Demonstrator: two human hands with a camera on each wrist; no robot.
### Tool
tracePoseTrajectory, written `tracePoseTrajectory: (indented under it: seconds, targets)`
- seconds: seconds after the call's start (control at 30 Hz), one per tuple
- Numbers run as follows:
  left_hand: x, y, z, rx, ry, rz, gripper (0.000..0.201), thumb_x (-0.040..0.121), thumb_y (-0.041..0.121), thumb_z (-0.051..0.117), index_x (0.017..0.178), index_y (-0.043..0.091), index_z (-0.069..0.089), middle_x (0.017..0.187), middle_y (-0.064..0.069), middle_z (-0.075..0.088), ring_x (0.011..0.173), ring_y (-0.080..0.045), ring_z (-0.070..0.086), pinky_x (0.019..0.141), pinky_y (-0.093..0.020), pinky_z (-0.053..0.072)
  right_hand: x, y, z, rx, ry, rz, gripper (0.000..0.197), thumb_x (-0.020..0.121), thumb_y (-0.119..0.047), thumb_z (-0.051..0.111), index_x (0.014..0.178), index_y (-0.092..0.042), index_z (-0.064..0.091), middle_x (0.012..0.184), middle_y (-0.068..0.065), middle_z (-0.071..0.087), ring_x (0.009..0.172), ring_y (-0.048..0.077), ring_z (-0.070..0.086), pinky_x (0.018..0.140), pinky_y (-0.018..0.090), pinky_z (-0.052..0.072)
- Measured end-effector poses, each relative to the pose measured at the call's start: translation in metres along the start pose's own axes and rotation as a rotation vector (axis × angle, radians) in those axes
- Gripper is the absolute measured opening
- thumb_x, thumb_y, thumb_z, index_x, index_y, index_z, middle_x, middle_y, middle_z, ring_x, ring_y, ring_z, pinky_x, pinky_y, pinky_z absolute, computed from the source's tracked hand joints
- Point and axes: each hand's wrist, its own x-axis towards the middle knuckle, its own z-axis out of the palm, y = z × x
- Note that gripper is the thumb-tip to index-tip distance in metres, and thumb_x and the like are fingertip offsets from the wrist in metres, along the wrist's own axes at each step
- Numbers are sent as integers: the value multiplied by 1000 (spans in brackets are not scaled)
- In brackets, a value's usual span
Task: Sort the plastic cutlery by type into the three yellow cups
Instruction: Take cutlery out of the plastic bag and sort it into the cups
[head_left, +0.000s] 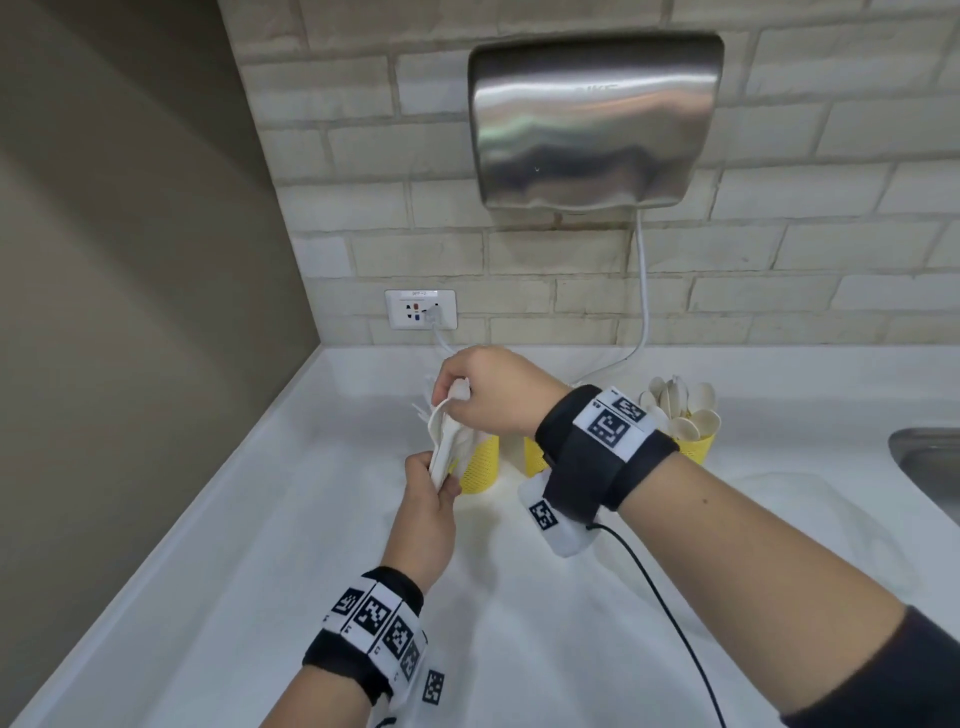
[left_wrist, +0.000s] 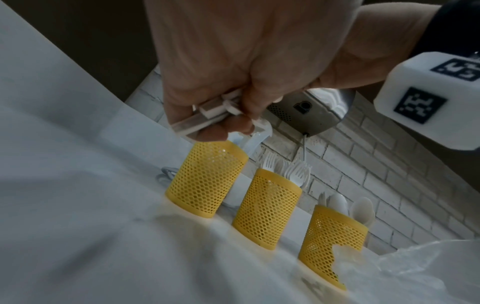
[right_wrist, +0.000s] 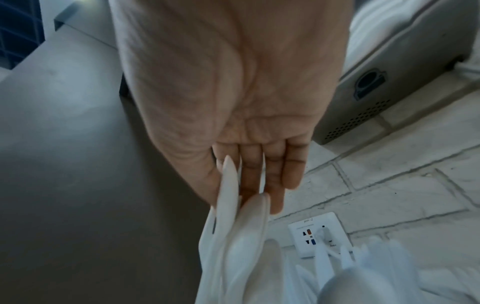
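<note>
My left hand grips the lower ends of a bundle of white plastic cutlery, held upright above the counter. My right hand pinches the bundle's upper ends; long white blades run along its fingers. In the left wrist view the handles sit in my left hand. Three yellow mesh cups stand in a row by the wall. The left cup shows nothing above its rim, the middle cup holds forks, and the right cup holds spoons. My right wrist hides most of the middle cup in the head view.
A steel hand dryer hangs on the brick wall, its cable running to a socket. A sink edge shows at the far right. A crumpled clear plastic bag lies near the right cup. A brown wall bounds the left.
</note>
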Motion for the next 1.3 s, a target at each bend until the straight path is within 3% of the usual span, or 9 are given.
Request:
tracePoseTrajectory:
  seconds: [0.1, 0.23, 0.33, 0.43, 0.6, 0.8, 0.97, 1.1, 1.3]
  targets:
    - [2, 1, 2, -38, -16, 0, 9, 101, 17, 41, 106, 21, 35, 87, -4, 49, 73, -18, 44, 70, -34, 40, 5, 2, 1, -39, 21, -44, 13, 88, -25, 56, 90, -34, 65, 90, -1, 67, 91, 21, 60, 84, 37, 49]
    - [5, 5, 3, -49, -35, 11, 10, 100, 17, 44, 100, 24, 36, 86, -5, 50, 68, -17, 41, 67, -33, 39, 2, 2, 5, -140, 97, -92, 14, 93, -27, 47, 97, -33, 59, 71, -10, 53, 94, 17, 48, 92, 36, 29]
    - [6, 7, 3, -47, -32, 25, 8, 100, 18, 43, 103, 19, 36, 86, -5, 48, 68, -18, 41, 66, -33, 39, 4, 4, 10, 89, 105, -82, 11, 88, -22, 53, 88, -32, 59, 85, -5, 60, 92, 17, 51, 88, 37, 40]
    - [5, 12, 4, -67, -45, 37, 9, 101, 17, 43, 105, 18, 36, 85, -2, 47, 67, -16, 41, 65, -30, 40, 7, 6, 14, 332, 122, -6, 10, 88, -22, 61, 85, -31, 59, 75, -8, 57, 70, 9, 52, 74, 31, 45]
    - [4, 16, 5, -99, -50, 42, 11, 101, 12, 41, 108, 19, 36, 87, 2, 46, 69, -14, 41, 66, -25, 40, 4, 6, 24, 380, 228, -27, 5, 90, -23, 60, 89, -28, 61, 80, -10, 58, 73, 11, 52, 82, 37, 47]
    - [10, 8, 5, -136, -37, -7, 16, 102, 12, 40, 116, 19, 36, 92, -1, 53, 70, -12, 45, 67, -22, 41, 7, -5, -10, 563, 577, -97, 19, 97, -18, 49, 91, -36, 49, 87, -12, 54, 73, 25, 58, 73, 44, 51]
    - [18, -1, 3, -147, 39, -40, 9, 103, 19, 37, 105, 26, 42, 86, 0, 51, 72, -18, 44, 71, -31, 38, -2, 27, -44, 513, 911, -10, 9, 97, -16, 48, 102, -21, 54, 86, -12, 54, 79, 13, 56, 72, 39, 54]
    - [21, 9, 5, -155, 19, -4, 24, 99, 38, 45, 112, 18, 45, 81, 4, 49, 71, -15, 46, 70, -33, 40, -16, 69, -32, 235, 809, 115, 11, 96, -10, 48, 100, -10, 59, 93, 1, 58, 80, 12, 52, 69, 26, 43]
    - [22, 25, 17, -279, 2, 13, 8, 98, 30, 51, 102, 24, 49, 76, 6, 47, 68, -13, 44, 66, -28, 41, -30, 108, 11, 24, 642, 309, 14, 94, -16, 50, 100, -14, 63, 98, 7, 65, 85, 25, 61, 72, 37, 52]
